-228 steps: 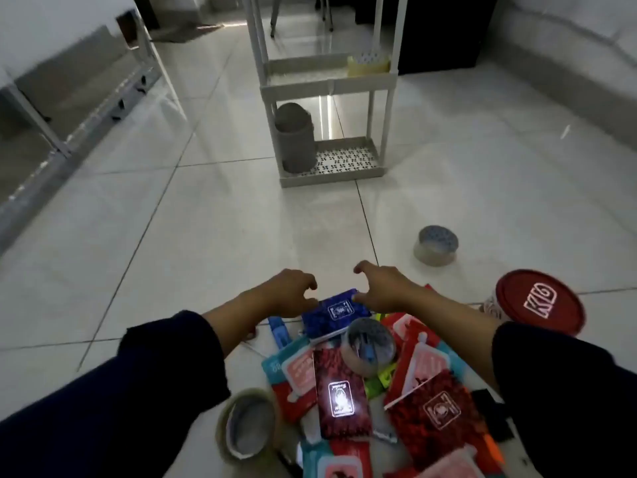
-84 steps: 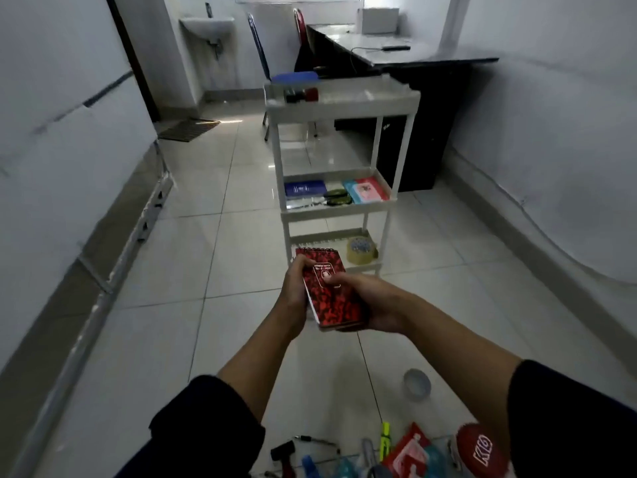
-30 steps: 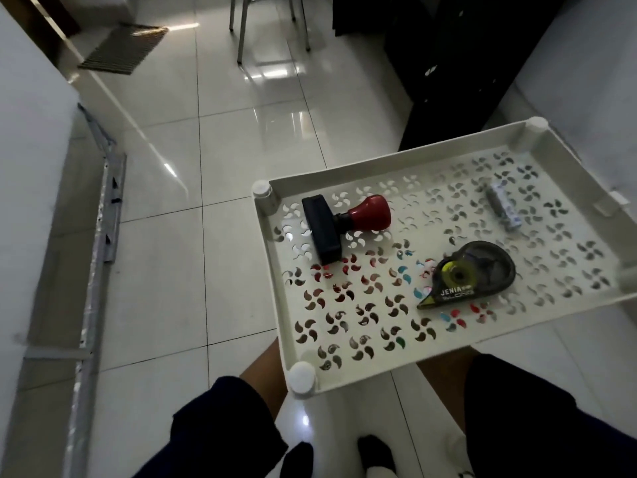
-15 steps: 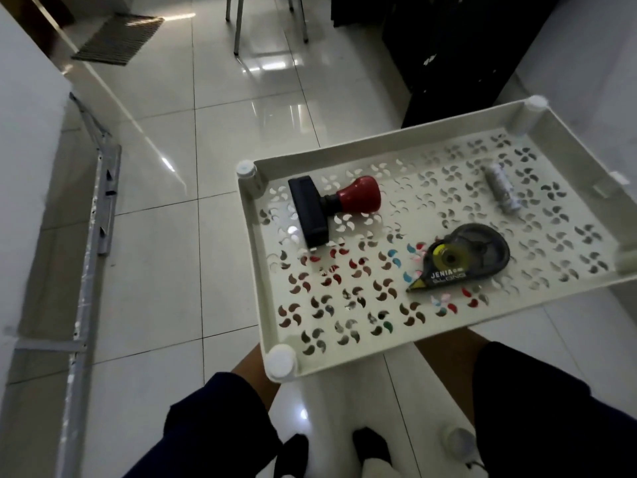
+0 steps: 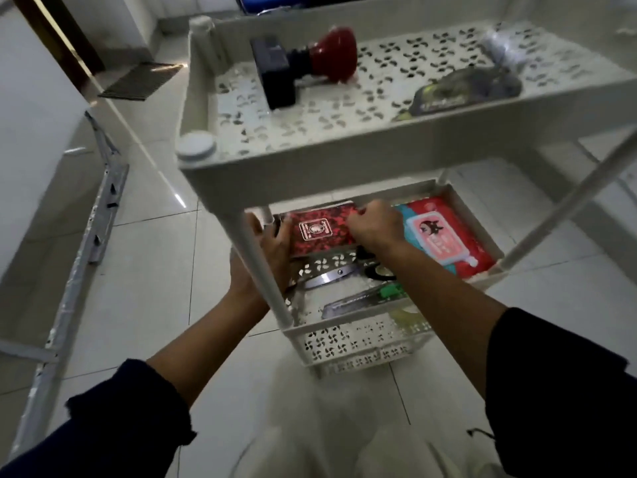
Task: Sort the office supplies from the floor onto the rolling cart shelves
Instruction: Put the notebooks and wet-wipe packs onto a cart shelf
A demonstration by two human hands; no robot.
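On the cart's top shelf [image 5: 310,167], a red-knobbed stamp [image 5: 293,69] lies near the left edge, a correction tape dispenser [image 5: 465,89] toward the right. On the middle shelf [image 5: 458,198], the left hand [image 5: 265,257] and right hand [image 5: 374,225] grasp a red patterned notebook [image 5: 320,232] at the left end, beside a pink-labelled pack [image 5: 444,239] at the right. Scissors [image 5: 331,277] lie along its front edge.

The cart's top shelf [image 5: 310,163] carried a red-handled stamp [image 5: 303,67] at ten o'clock and a tape dispenser [image 5: 465,91] at three. On the middle shelf [image 5: 462,201], a pink packet [image 5: 444,243] lay at three o'clock, scissors [image 5: 331,277] at seven.
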